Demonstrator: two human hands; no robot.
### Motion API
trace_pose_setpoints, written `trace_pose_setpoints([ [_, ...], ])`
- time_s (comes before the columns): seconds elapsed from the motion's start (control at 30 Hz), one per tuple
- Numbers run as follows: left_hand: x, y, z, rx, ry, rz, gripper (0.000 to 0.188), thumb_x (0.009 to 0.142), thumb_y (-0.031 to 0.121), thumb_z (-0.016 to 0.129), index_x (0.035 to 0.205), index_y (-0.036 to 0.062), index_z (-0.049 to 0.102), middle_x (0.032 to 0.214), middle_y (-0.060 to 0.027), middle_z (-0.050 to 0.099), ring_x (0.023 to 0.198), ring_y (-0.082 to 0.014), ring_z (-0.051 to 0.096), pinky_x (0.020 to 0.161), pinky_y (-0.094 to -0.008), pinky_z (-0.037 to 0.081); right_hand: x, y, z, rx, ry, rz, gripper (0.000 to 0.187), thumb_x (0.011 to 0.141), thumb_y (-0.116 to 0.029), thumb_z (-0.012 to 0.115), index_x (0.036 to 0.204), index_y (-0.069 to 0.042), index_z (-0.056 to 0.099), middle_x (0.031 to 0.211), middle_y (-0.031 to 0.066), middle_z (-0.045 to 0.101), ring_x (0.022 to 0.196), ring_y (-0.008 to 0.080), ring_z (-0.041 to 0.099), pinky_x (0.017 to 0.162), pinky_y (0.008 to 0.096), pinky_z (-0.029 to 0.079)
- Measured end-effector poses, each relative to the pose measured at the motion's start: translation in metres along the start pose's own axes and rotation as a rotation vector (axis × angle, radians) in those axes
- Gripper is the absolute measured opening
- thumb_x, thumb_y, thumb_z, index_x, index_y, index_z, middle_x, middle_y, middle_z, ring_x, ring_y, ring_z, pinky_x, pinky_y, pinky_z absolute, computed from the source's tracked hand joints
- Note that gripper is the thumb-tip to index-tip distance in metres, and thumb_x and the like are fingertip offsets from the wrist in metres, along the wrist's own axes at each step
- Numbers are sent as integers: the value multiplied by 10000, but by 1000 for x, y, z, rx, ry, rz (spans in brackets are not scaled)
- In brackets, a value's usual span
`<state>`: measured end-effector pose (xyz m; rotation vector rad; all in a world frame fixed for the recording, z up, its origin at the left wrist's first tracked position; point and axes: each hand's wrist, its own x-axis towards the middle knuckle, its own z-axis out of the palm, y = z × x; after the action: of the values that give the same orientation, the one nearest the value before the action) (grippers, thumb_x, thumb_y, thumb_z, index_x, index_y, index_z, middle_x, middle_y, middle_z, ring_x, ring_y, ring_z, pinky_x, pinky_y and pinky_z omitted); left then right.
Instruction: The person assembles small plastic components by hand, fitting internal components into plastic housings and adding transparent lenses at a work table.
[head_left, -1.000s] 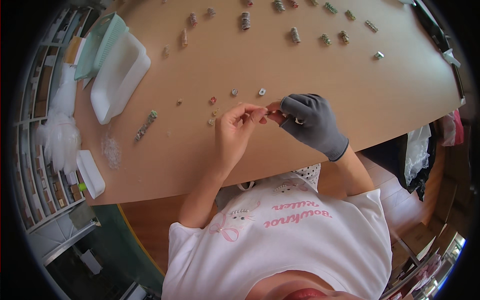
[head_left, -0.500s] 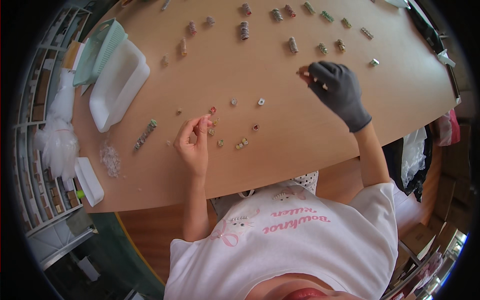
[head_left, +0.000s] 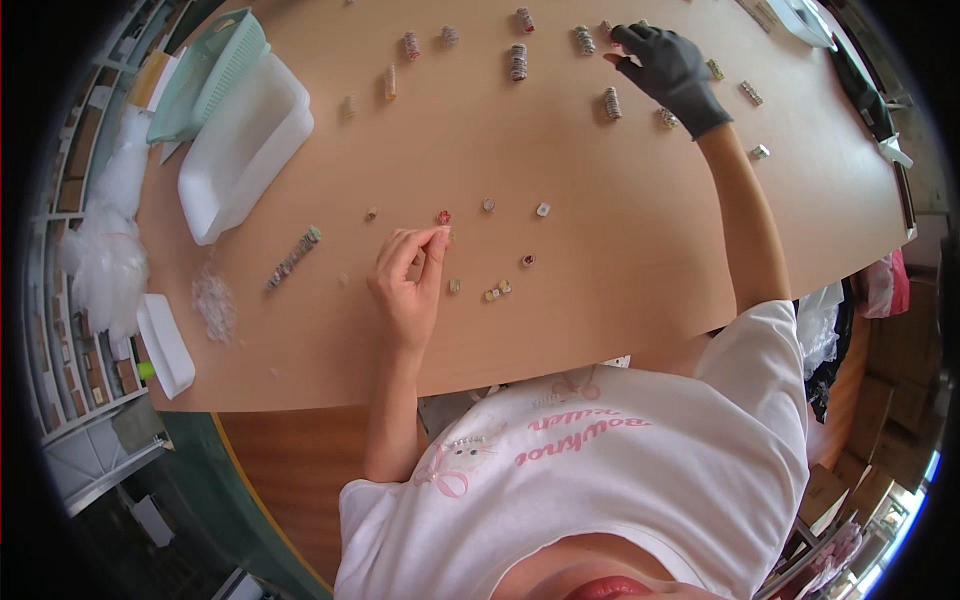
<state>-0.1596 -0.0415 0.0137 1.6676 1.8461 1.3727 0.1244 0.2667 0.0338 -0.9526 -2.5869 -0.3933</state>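
On the tabletop (head_left: 620, 250), small beads lie scattered between two hands.
At far left a white tub (head_left: 240, 150) looks empty; the bare left hand (head_left: 408, 282) pinches by a tiny red bead (head_left: 443, 217); the gloved right hand (head_left: 670, 70) spreads loosely over short bead stacks (head_left: 611, 102).

Small pieces (head_left: 497, 291) on table (head_left: 620, 260): too small to tell kind. Left hand (head_left: 410, 285) fingertips pinched, anything between them not resolvable. Right hand (head_left: 672, 70) gloved; palm hides whatever lies beneath. Green basket (head_left: 205, 70) partly cut by rim
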Motion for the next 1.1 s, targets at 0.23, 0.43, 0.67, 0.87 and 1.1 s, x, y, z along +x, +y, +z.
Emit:
trace_pose_setpoints([
  [0.23, 19, 27, 33, 165, -189, 279, 209, 835, 140, 768, 1000, 25, 709, 937, -71, 666, 899, -236, 610, 793, -361, 488, -68, -79, -100, 333, -37, 136, 200, 866, -93, 640, 1066, -102, 649, 833, 85, 631, 700, 282, 621, 620, 389, 481],
  [0.43, 27, 26, 63, 320, -258, 307, 232, 818, 146, 776, 1024, 55, 720, 989, -42, 647, 948, -239, 589, 834, -374, 487, -120, -150, -101, 625, -84, 227, 129, 870, -72, 646, 997, -87, 666, 832, 92, 637, 728, 312, 634, 621, 394, 495],
  [0.67, 26, 29, 68, 246, -272, 319, 156, 840, 125, 751, 972, 45, 729, 956, -50, 657, 911, -238, 602, 810, -360, 493, -124, -172, -91, 653, -37, 303, 130, 870, -100, 677, 1000, -97, 682, 817, 70, 641, 694, 275, 640, 602, 376, 497],
  [0.87, 22, 58, 51, -662, -325, -364, 151, 924, 151, 714, 960, 5, 729, 899, 4, 661, 790, -93, 577, 680, -277, 482, -110, -187, -94, 884, 126, 394, 171, 836, -98, 720, 1005, -99, 693, 785, 59, 637, 646, 243, 630, 595, 346, 493],
  [1.1, 13, 69, 41, -868, -254, -508, 165, 944, 105, 681, 1053, -11, 725, 925, -44, 685, 832, -100, 586, 769, -235, 466, -99, -207, -100, 594, 327, 292, 249, 790, -126, 753, 1033, -127, 703, 801, 24, 653, 656, 199, 624, 593, 325, 485],
])
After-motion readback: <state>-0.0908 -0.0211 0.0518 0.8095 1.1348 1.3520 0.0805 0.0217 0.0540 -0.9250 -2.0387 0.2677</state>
